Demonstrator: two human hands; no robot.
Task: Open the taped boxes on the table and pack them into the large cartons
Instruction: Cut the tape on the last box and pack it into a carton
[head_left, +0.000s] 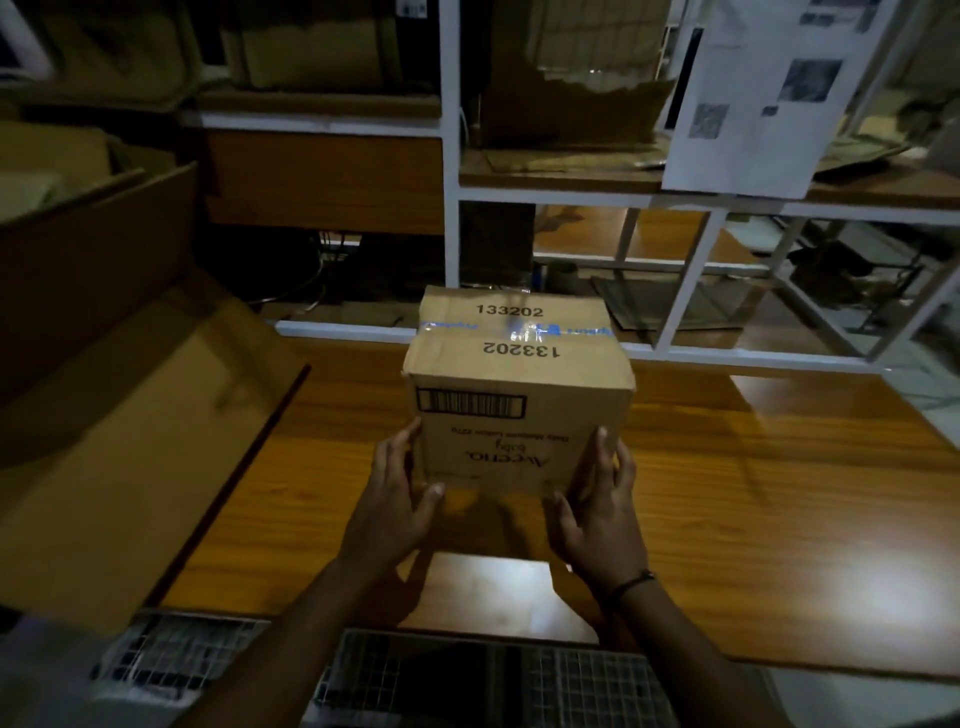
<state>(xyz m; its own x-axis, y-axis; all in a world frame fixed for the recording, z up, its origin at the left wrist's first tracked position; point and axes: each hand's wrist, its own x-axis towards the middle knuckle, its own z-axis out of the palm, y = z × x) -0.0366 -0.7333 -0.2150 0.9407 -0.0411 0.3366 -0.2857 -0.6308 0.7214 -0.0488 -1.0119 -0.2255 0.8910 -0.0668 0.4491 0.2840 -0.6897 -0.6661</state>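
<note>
Sitting between both hands' fingers (402, 441): taped box (514, 395).

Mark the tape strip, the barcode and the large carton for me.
tape strip (519, 328), head view, middle of the strip.
barcode (471, 402), head view, centre of the bars.
large carton (130, 441), head view, its open flap.
</note>
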